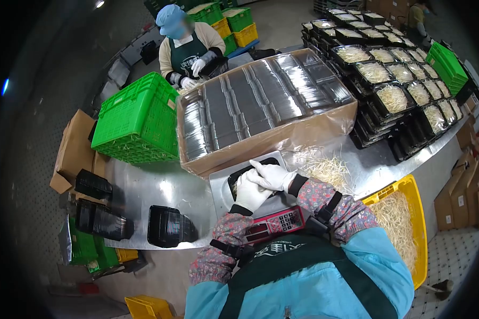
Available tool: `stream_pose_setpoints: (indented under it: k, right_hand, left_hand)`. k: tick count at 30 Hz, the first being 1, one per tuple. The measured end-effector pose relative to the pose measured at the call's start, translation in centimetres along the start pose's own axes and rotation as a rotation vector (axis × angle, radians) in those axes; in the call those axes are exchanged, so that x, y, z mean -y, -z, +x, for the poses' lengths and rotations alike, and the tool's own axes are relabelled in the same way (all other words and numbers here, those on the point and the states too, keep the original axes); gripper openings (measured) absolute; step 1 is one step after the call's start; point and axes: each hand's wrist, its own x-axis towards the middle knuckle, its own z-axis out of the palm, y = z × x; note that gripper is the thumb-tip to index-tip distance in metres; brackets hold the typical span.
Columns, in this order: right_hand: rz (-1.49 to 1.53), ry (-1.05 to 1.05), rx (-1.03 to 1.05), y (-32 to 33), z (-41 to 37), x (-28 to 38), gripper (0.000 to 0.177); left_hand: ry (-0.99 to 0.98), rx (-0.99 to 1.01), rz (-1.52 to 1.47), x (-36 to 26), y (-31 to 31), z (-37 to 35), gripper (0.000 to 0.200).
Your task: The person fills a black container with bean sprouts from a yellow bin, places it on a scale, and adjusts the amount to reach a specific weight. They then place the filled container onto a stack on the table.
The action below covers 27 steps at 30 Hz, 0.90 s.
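Observation:
A black tray (232, 183) rests on the plate of a scale (216, 187) with a red keypad (275, 225). My left hand (252, 191), in a white glove, is over the tray and hides most of what lies in it. Across it lies my right hand (273, 175), also gloved, its fingers on the back of my left hand. The finger positions of my left hand are hidden. Loose pale sprouts (327, 169) lie on the metal table (138, 186) to the right of the scale.
Beyond the scale stands a large carton (324, 125) of stacked black trays. A green crate (127, 114) and black tray stacks (165, 226) are at left. Filled trays (393, 98) rise at right, above a yellow crate (421, 234). A co-worker (189, 48) stands across the table.

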Motion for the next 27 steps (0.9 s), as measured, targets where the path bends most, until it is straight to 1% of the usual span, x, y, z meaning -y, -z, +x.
stream_pose_setpoints:
  k: [2,3,4,5,6,7,8,10,11,12,13,14,15,16,17,18,20,21,22,23,24,25,26,27]
  right_hand:
    - [-0.075,0.133,0.06,3.3,0.3,-0.3,0.057]
    - [0.037,0.138,-0.141,4.7,0.5,-0.9,0.048]
    - [0.05,0.074,-0.227,7.3,1.1,-1.2,0.042]
    - [0.039,0.066,-0.36,9.0,2.1,-2.6,0.038]
    - [0.057,0.013,-0.419,10.7,3.3,-4.2,0.035]
    - [-0.067,-0.035,-0.467,12.1,4.4,-5.8,0.034]
    - [-0.191,-0.081,-0.517,13.0,5.5,-7.6,0.034]
    - [-0.547,-0.208,-0.408,13.4,7.4,-11.3,0.035]
    - [-0.566,-0.235,-0.368,13.7,7.5,-11.2,0.035]
    - [-0.587,-0.265,-0.329,13.8,7.5,-11.3,0.036]
    - [-0.598,-0.18,-0.376,13.3,7.5,-11.8,0.032]
    - [-0.577,-0.121,-0.355,13.3,7.4,-12.2,0.03]
    - [-0.556,-0.063,-0.335,13.5,7.4,-12.7,0.028]
    - [-0.537,-0.006,-0.314,13.5,7.3,-13.2,0.026]
    - [-0.549,0.047,-0.419,13.3,7.0,-13.6,0.022]
    - [-0.501,0.011,-0.372,13.9,6.4,-13.0,0.023]
    - [-0.523,-0.123,-0.276,15.3,5.0,-10.7,0.024]
    - [-0.559,-0.014,-0.368,15.3,4.6,-11.2,0.024]
    - [-0.644,0.169,-0.57,15.4,4.2,-11.8,0.023]
    - [-0.585,0.206,-0.622,15.7,4.0,-12.3,0.022]
    - [-0.526,0.24,-0.673,16.9,3.0,-10.3,0.022]
    - [-0.513,0.169,-0.66,18.3,1.5,-6.6,0.021]
    - [-0.447,0.235,-0.763,18.7,1.1,-5.7,0.02]
    - [-0.372,0.233,-0.785,19.0,0.6,-4.2,0.02]
  left_hand:
    - [-0.006,-0.068,0.006,-1.6,1.1,-0.7,0.076]
    - [-0.03,-0.048,0.098,-2.0,1.8,-1.2,0.078]
    - [-0.052,-0.084,0.103,-2.4,2.2,-1.5,0.081]
    - [-0.071,-0.118,0.109,-2.7,2.6,-1.9,0.084]
    - [-0.088,-0.15,0.116,-2.9,2.8,-2.3,0.087]
    - [-0.053,-0.13,0.074,-2.9,3.0,-2.5,0.094]
    - [-0.032,-0.178,0.019,-3.1,3.2,-2.6,0.093]
    - [-0.046,-0.325,-0.078,-2.7,3.1,-2.9,0.089]
    - [-0.004,-0.346,-0.121,-3.4,4.1,-3.2,0.085]
    - [0.043,-0.36,-0.129,-2.6,4.2,-3.4,0.075]
    - [0.098,-0.41,-0.23,-2.1,4.3,-4.0,0.068]
    - [0.153,-0.458,-0.331,-1.7,4.3,-4.5,0.062]
    - [0.198,-0.492,-0.504,-1.5,4.6,-5.0,0.053]
    - [0.247,-0.508,-0.648,-1.1,5.0,-5.5,0.05]
    - [0.278,-0.514,-0.703,-0.9,5.5,-6.2,0.049]
    - [0.306,-0.52,-0.758,-1.0,6.1,-6.6,0.048]
    - [0.318,-0.494,-0.739,-1.0,6.1,-7.3,0.046]
    - [0.32,-0.477,-0.73,-1.0,6.1,-7.5,0.045]
    - [0.315,-0.487,-0.658,-0.5,5.7,-7.6,0.043]
    - [0.31,-0.496,-0.587,0.4,4.7,-7.8,0.042]
    - [0.304,-0.503,-0.519,0.8,4.0,-7.8,0.041]
    - [0.287,-0.511,-0.413,-1.3,4.8,-6.6,0.039]
    - [0.21,-0.54,-0.313,-1.3,3.8,-5.8,0.042]
    - [0.167,-0.517,-0.268,-2.2,3.5,-4.9,0.042]
